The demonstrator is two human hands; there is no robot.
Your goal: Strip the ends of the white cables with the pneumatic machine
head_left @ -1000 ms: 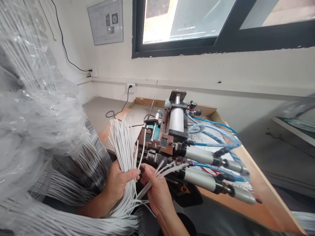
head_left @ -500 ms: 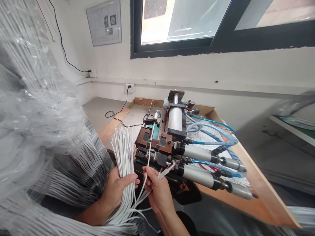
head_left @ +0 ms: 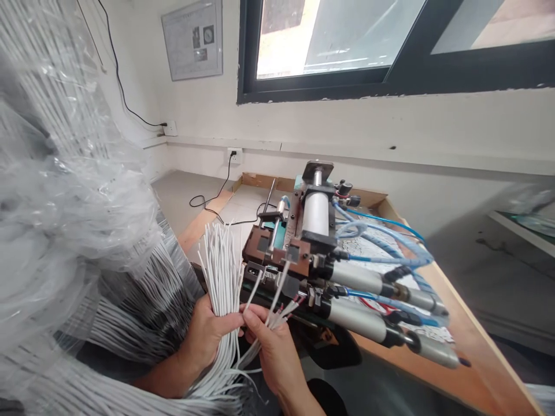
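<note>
My left hand is closed around a thick bundle of white cables, whose cut ends fan upward. Close beside it, my right hand pinches a few separate cables between thumb and fingers. Some of these have stripped ends with red inner wires. The thumbs of both hands nearly meet at the bundle's right side. Just beyond my hands stands a pneumatic machine with brown clamp blocks and silver cylinders. One single cable points up toward its jaws; I cannot tell whether it touches them.
Plastic-wrapped cable bundles fill the left side. The machine stands on a wooden-edged bench, with blue air hoses at its right. A black power cord runs to a wall socket. A window is above, and a shelf is at right.
My right hand has moved left, from in front of the machine to beside the bundle. Its cables now spread apart, with one nearer my left hand. The view has shifted slightly.
</note>
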